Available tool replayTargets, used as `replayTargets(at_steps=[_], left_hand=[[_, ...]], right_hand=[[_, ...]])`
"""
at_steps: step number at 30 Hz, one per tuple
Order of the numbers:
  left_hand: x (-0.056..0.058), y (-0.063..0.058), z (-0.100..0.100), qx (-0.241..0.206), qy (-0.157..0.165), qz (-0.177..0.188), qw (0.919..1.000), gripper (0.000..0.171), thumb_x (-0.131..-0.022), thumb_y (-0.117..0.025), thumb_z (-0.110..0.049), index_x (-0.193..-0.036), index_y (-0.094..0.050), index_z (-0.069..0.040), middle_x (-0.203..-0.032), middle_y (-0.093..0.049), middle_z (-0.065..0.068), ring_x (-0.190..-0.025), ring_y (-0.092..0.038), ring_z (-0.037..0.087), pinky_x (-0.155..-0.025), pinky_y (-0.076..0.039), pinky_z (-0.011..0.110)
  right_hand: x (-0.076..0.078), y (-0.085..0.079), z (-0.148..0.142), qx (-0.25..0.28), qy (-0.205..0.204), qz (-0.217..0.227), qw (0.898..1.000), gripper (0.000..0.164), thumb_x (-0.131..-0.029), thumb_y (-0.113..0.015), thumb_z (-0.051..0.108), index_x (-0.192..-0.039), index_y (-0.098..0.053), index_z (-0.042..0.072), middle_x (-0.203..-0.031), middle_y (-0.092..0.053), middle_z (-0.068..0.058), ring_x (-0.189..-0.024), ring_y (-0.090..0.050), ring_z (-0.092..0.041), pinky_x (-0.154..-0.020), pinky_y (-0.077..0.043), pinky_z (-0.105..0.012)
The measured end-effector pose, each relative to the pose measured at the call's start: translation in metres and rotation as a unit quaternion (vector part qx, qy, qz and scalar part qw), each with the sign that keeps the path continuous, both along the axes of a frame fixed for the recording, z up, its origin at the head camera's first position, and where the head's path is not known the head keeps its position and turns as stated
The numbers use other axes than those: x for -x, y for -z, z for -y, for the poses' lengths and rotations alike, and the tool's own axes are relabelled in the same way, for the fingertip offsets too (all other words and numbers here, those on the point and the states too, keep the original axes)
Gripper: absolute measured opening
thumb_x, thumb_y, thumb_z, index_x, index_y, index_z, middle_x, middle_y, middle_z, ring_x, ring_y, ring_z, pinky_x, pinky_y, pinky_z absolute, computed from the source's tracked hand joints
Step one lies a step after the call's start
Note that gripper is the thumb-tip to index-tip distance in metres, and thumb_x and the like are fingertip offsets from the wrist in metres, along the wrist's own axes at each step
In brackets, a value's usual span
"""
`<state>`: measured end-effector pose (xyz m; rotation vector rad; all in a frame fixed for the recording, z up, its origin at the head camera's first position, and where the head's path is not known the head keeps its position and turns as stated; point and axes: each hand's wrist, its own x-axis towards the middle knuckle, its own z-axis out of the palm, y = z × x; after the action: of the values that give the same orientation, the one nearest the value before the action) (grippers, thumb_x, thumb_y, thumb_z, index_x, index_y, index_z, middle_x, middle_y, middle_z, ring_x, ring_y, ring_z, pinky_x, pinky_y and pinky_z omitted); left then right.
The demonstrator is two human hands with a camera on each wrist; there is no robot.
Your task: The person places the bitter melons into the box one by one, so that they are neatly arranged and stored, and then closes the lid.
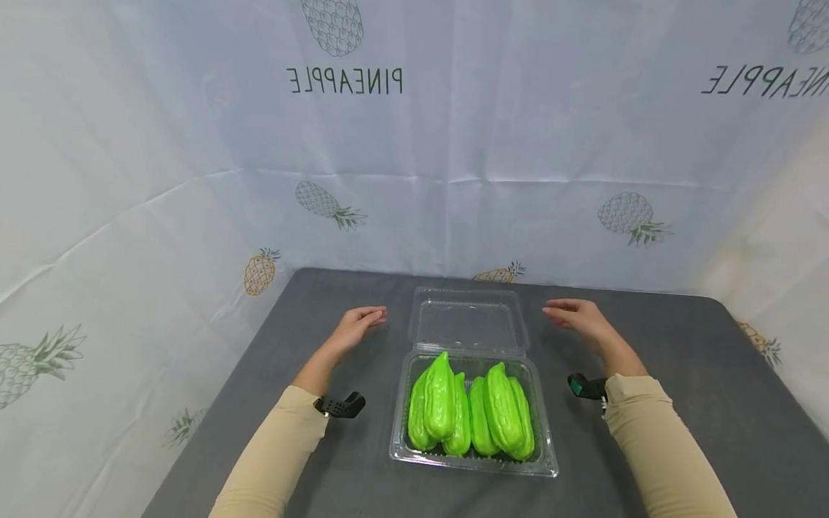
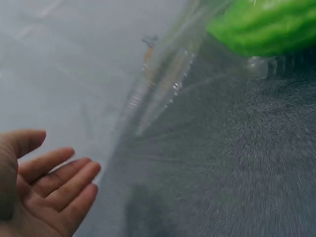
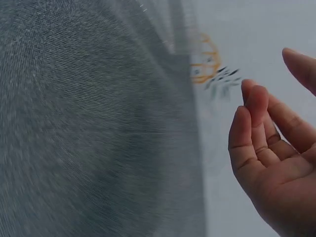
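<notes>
A clear plastic clamshell box (image 1: 403, 455) lies on the dark table with its lid (image 1: 469, 324) folded back, away from the person. Several bright green bitter melons (image 1: 440, 403) fill its base in two clusters; part of one melon (image 2: 266, 29) shows in the left wrist view. To the left of the lid is my left hand (image 1: 358, 325), holding nothing, its fingers loosely extended. My right hand (image 1: 578, 316) hovers on the lid's other side, also holding nothing. In the right wrist view its fingers (image 3: 242, 138) bend slightly, with the thumb apart.
The dark grey table (image 1: 363, 475) ends at a back edge against a pale curtain (image 1: 518, 137) printed with pineapples. The curtain also hangs along both sides. Black wrist cameras sit on the left wrist (image 1: 343, 405) and right wrist (image 1: 586, 386).
</notes>
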<state>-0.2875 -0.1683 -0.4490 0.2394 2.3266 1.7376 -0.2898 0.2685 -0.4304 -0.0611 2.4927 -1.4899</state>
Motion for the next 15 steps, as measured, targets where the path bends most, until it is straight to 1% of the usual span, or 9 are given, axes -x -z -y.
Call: replayTargets(at_steps=[1, 3, 5, 8, 10, 12, 15], left_hand=[[0.005, 0.002, -0.003, -0.006, -0.013, -0.004, 0.9999, 0.044, -0.1, -0.042, -0.019, -0.134, -0.042, 0.011, -0.136, -0.045, 0.029, -0.123, -0.049, 0.036, -0.106, -0.038, 0.045], [0.011, 0.006, -0.009, -0.026, -0.037, 0.002, 0.999, 0.042, -0.099, -0.046, -0.017, -0.129, -0.047, 0.012, -0.131, -0.051, 0.029, -0.117, -0.055, 0.035, -0.1, -0.044, 0.042], [0.016, 0.01, -0.014, -0.039, -0.047, 0.014, 0.998, 0.04, -0.097, -0.049, -0.016, -0.127, -0.05, 0.012, -0.127, -0.054, 0.029, -0.111, -0.06, 0.032, -0.096, -0.048, 0.041], [0.02, 0.018, -0.018, -0.051, -0.048, 0.046, 0.9965, 0.039, -0.096, -0.053, -0.016, -0.124, -0.054, 0.009, -0.122, -0.058, 0.026, -0.103, -0.065, 0.024, -0.092, -0.051, 0.036], [0.022, 0.022, -0.02, -0.048, -0.041, 0.062, 0.9961, 0.037, -0.095, -0.054, -0.016, -0.122, -0.056, 0.008, -0.119, -0.062, 0.024, -0.097, -0.067, 0.018, -0.088, -0.053, 0.033], [0.022, 0.025, -0.022, -0.046, -0.035, 0.071, 0.9958, 0.034, -0.095, -0.055, -0.016, -0.119, -0.059, 0.008, -0.114, -0.064, 0.022, -0.093, -0.067, 0.014, -0.086, -0.054, 0.031], [0.023, 0.026, -0.026, -0.04, -0.032, 0.071, 0.9962, 0.033, -0.094, -0.056, -0.016, -0.115, -0.061, 0.009, -0.107, -0.067, 0.02, -0.087, -0.068, 0.011, -0.083, -0.055, 0.031]], right_hand=[[0.004, 0.003, -0.001, 0.009, 0.0, 0.01, 1.0, 0.063, -0.095, -0.051, 0.036, -0.139, -0.035, -0.007, -0.14, -0.037, -0.031, -0.125, -0.041, -0.045, -0.105, -0.035, -0.053], [0.012, 0.011, -0.003, 0.016, 0.002, 0.02, 1.0, 0.063, -0.095, -0.052, 0.037, -0.138, -0.037, -0.007, -0.137, -0.041, -0.03, -0.123, -0.044, -0.043, -0.105, -0.036, -0.052], [0.017, 0.018, -0.004, 0.011, 0.002, 0.032, 0.999, 0.064, -0.095, -0.051, 0.037, -0.137, -0.037, -0.009, -0.132, -0.049, -0.028, -0.117, -0.051, -0.038, -0.103, -0.038, -0.052], [0.021, 0.026, -0.003, -0.003, 0.005, 0.055, 0.998, 0.063, -0.095, -0.052, 0.036, -0.135, -0.039, -0.01, -0.116, -0.062, -0.019, -0.1, -0.061, -0.022, -0.096, -0.044, -0.045], [0.022, 0.03, 0.0, -0.005, 0.0, 0.066, 0.998, 0.062, -0.095, -0.051, 0.034, -0.134, -0.04, -0.013, -0.106, -0.066, -0.011, -0.088, -0.061, -0.011, -0.09, -0.048, -0.039], [0.022, 0.033, 0.004, 0.0, -0.002, 0.073, 0.997, 0.06, -0.096, -0.052, 0.032, -0.132, -0.041, -0.014, -0.099, -0.066, -0.004, -0.08, -0.06, -0.006, -0.083, -0.051, -0.032], [0.023, 0.036, 0.011, 0.018, -0.001, 0.075, 0.997, 0.057, -0.096, -0.052, 0.029, -0.13, -0.043, -0.015, -0.091, -0.066, 0.0, -0.075, -0.058, -0.003, -0.074, -0.052, -0.025]])
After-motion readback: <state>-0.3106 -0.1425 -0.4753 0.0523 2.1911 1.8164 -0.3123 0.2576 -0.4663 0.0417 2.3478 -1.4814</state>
